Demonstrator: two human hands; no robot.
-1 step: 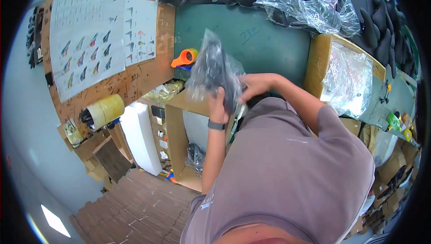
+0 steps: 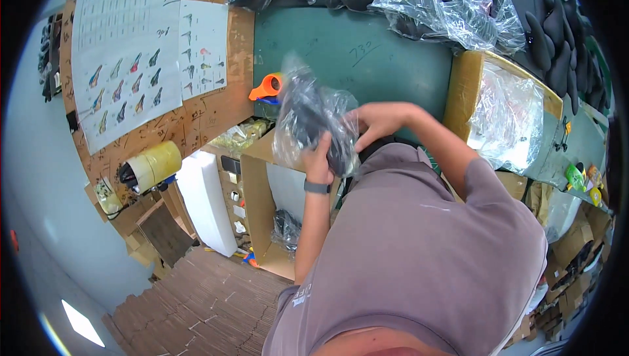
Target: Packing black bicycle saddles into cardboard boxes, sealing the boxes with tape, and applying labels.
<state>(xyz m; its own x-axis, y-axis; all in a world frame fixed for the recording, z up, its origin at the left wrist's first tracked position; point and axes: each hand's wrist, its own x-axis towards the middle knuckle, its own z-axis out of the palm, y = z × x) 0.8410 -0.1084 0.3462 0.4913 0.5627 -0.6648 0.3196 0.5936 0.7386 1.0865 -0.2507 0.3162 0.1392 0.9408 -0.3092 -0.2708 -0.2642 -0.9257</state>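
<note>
The person wears a short-sleeved shirt of muted greyish mauve, plain across most of its surface and filling the lower middle of the frame. A thin pale streak marks the cloth right of centre, and small white print sits low on the left of the garment, close to the left sleeve. The right sleeve is the same colour, loose and wide. A rounded neckline with a narrow band curves along the bottom edge. Around the left wrist goes a flat dark grey wristband. The left hand and right hand are ungloved.
</note>
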